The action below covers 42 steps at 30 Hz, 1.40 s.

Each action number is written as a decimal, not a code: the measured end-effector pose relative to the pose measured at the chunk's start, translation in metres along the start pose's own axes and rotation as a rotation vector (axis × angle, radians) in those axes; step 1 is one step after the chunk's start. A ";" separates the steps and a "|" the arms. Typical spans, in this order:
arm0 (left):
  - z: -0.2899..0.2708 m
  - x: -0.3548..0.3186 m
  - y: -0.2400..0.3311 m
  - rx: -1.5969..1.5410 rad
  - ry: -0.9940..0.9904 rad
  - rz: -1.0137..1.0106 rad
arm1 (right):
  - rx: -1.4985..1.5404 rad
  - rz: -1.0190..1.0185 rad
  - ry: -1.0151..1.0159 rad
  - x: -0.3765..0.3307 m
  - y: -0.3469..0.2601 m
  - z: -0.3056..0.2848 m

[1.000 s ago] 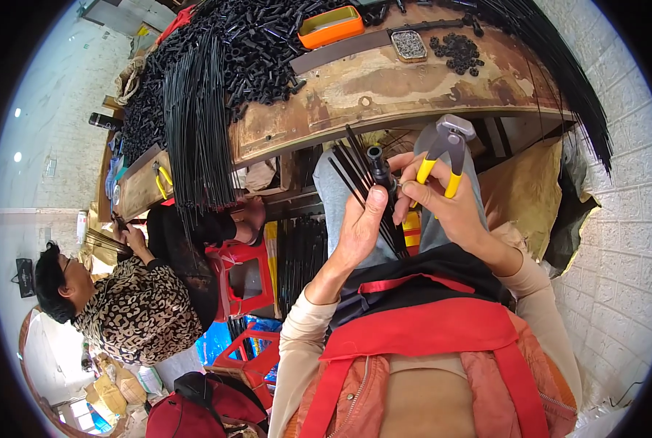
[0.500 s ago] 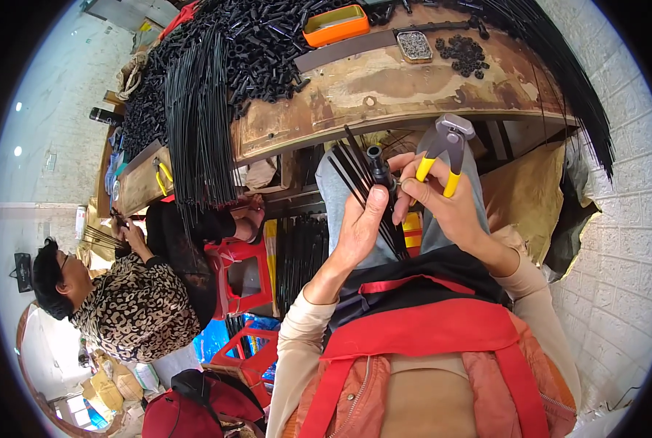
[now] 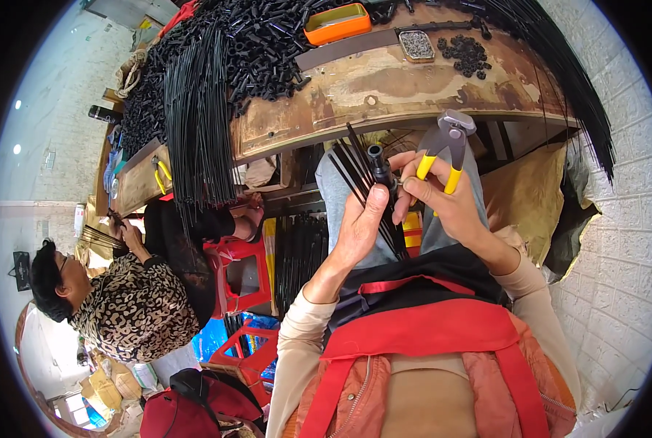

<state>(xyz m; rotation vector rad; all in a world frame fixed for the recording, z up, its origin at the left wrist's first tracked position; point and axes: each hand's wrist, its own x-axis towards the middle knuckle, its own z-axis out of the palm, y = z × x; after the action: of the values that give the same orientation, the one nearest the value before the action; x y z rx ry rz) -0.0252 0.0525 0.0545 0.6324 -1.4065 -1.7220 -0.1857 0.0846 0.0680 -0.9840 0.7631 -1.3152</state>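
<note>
Rods (image 3: pixel 355 171), thin and black, are held in a small bundle in front of the person's chest, just below the near edge of a worn wooden bench (image 3: pixel 384 87). The bundle is gripped by the left hand (image 3: pixel 361 228), closed around its lower part, so that the rods fan upward and to the left. A short black tube (image 3: pixel 378 164) is seated on the top of one rod, just beside the fingertips of the right hand (image 3: pixel 443 208). Yellow-handled nippers (image 3: pixel 443 150) are gripped in that right hand, with the metal head pointing up and away; whether the fingertips also touch the tube cannot be told.

On the bench, farther off, a large heap of black tubes (image 3: pixel 267 44) is spread, with an orange tray (image 3: pixel 337 23) and a small metal tin (image 3: pixel 416 45) beside it, and a cluster of small black parts (image 3: pixel 464 52) to the right. Long black rods (image 3: pixel 198 124) are draped over the bench's left part and hang down. More long rods (image 3: pixel 567 87) are fanned at the far right. To the left, a second person (image 3: pixel 132 306) in a patterned top is seated beside a red stool (image 3: pixel 242 274).
</note>
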 end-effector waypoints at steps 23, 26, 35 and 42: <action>-0.011 0.006 -0.006 -0.217 -0.111 -0.024 | -0.824 0.601 -0.193 -0.024 -0.088 -0.023; -0.007 0.005 -0.004 -0.199 -0.107 -0.044 | -0.894 0.623 -0.267 -0.021 -0.095 -0.016; -0.006 0.008 -0.005 -0.172 -0.163 -0.042 | -0.799 0.623 -0.390 -0.013 -0.108 -0.029; -0.006 0.003 -0.006 -0.223 -0.092 -0.036 | -0.951 0.769 -0.412 -0.008 -0.105 -0.019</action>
<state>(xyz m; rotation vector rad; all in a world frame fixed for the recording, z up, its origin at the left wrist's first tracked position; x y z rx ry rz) -0.0243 0.0470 0.0473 0.4633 -1.2469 -1.9246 -0.2483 0.0916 0.1546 -1.4208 1.2964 -0.0147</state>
